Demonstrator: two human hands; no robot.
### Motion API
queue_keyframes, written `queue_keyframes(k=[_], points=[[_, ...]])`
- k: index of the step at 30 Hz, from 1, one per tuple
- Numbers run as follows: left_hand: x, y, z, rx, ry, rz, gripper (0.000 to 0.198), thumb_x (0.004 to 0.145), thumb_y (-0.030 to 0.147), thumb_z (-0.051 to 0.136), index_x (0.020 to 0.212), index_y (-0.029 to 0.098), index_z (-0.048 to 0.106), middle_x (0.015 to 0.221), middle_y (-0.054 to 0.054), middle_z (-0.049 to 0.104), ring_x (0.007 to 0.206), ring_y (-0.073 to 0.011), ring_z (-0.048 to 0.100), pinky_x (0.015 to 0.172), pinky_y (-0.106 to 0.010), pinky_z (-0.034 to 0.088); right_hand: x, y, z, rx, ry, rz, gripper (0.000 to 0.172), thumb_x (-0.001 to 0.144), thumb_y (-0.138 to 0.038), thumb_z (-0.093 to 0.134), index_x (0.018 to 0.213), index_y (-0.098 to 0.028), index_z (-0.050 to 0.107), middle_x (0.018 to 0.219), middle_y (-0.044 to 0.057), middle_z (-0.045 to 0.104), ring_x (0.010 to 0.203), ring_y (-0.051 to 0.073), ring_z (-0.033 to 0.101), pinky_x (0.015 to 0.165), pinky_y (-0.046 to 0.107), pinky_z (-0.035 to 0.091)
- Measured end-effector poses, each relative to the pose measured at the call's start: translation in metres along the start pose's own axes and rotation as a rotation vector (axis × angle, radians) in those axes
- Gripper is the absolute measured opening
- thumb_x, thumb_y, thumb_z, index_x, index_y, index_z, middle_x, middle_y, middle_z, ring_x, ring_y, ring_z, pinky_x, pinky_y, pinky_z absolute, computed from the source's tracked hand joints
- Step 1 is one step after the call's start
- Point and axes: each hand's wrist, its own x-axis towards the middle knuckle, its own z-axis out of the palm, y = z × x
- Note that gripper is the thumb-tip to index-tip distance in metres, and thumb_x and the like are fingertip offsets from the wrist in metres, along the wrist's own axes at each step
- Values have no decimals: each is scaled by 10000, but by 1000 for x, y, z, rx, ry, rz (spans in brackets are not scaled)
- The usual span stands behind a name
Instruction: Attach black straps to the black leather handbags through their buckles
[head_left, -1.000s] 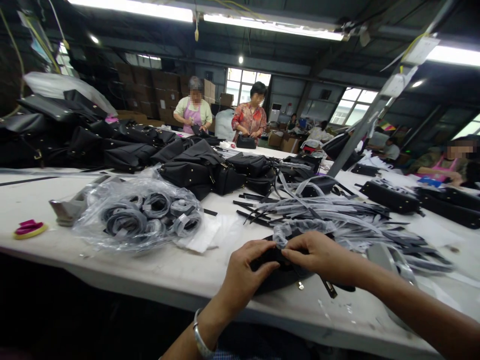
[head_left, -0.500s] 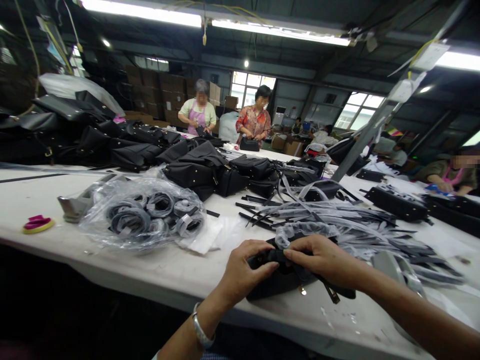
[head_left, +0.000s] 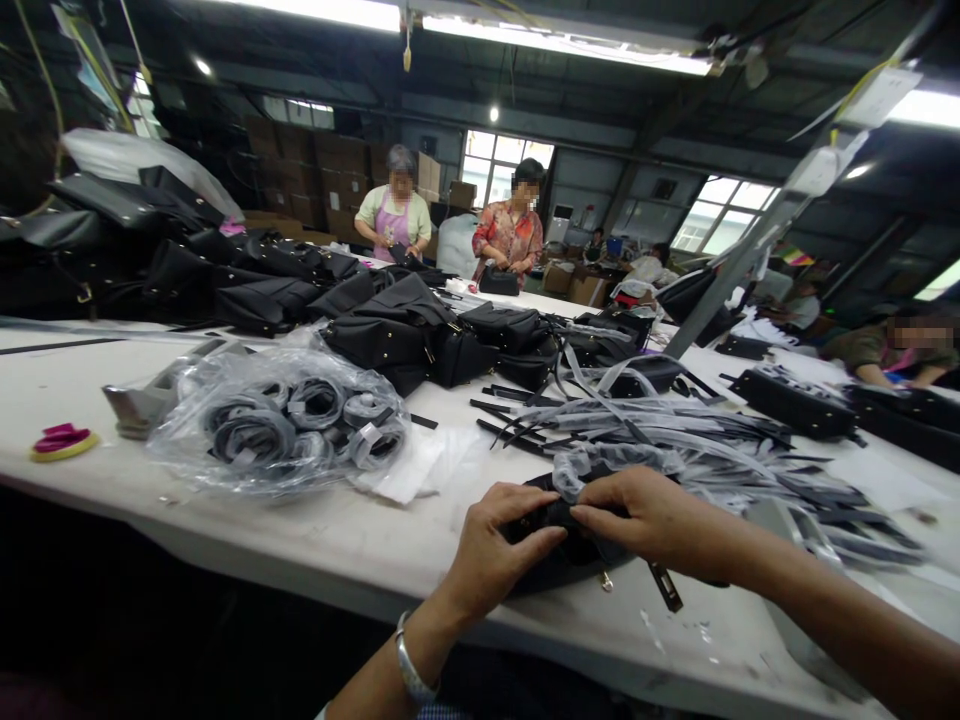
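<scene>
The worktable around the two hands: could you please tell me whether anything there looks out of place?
Only slightly: small shiny scraps lie loose on the white table, right of the black bag, resembling stray litter. Nothing looks clearly spilled or damaged.

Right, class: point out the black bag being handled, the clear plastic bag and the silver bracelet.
Handled black bag (head_left: 559, 577), head view: lower near side.
Clear plastic bag (head_left: 279, 422), head view: middle of its top.
Silver bracelet (head_left: 406, 659), head view: outer face of the band.
</scene>
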Motion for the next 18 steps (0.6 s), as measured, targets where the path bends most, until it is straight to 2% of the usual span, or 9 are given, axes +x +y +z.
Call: queue_keyframes(k=[4,9,13,18], points=[[-1,0,2,1,-16,24,351,776,174,836,1111,258,776,1047,-55,749,1009,-223,659,917,-318,513,1,5,-4,85,-89,-7,398,929,-403,477,606,-172,506,567,-41,380,560,111,347,528,256,251],[-1,-2,6,0,-3,54,362,770,177,844,1119,246,775,1020,-61,756,992,-226,643,896,-320,517,8,5,-5,118,-106,-24,377,911,-392,505,608,-170,542,555,-38,406,546,111,348,512,251,249],[0,1,5,-25,8,14,338,777,189,837,1107,230,778,1020,-68,744,990,-223,645,886,-310,517,14,2,2,95,-79,-34,422,922,-405,497,571,-172,519,537,-39,393,535,108,339,506,250,245],[0,8,-4,12,1,-72,329,771,203,833,1093,230,774,1006,-52,730,951,-211,660,866,-299,521,9,1,-1,-95,-4,-35,378,962,-434,490,733,-186,661,670,14,639,617,151,529,570,265,301]])
